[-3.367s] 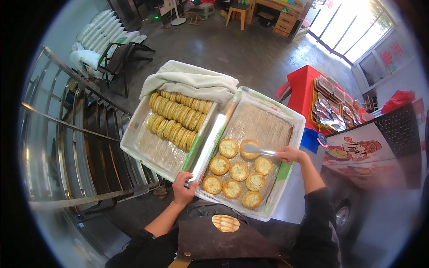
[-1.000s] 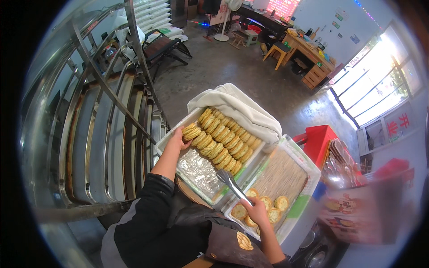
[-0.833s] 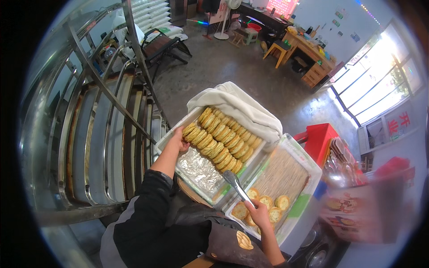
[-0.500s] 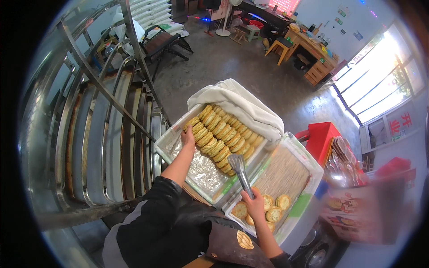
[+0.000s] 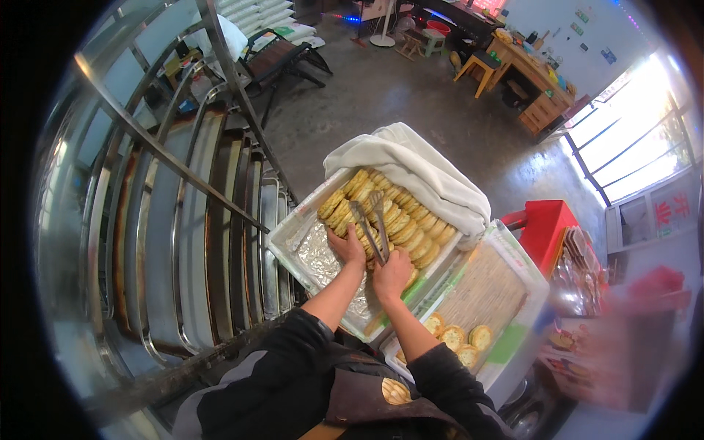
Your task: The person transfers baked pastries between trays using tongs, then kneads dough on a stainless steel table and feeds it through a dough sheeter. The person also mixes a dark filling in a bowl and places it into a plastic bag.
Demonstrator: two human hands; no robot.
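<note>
While our right hand [image 5: 394,273] grasps tongs [image 5: 369,233] over the pastries [image 5: 406,226], our left hand [image 5: 348,247] touches them, whether gripping we cannot tell.

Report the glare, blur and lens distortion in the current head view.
All in the head view: the bright doorway at upper right is blown out; the shiny liner beside the pastries glints; the metal rack at left bends; the printed panel at lower right looks blurred; the corners go black.
</note>
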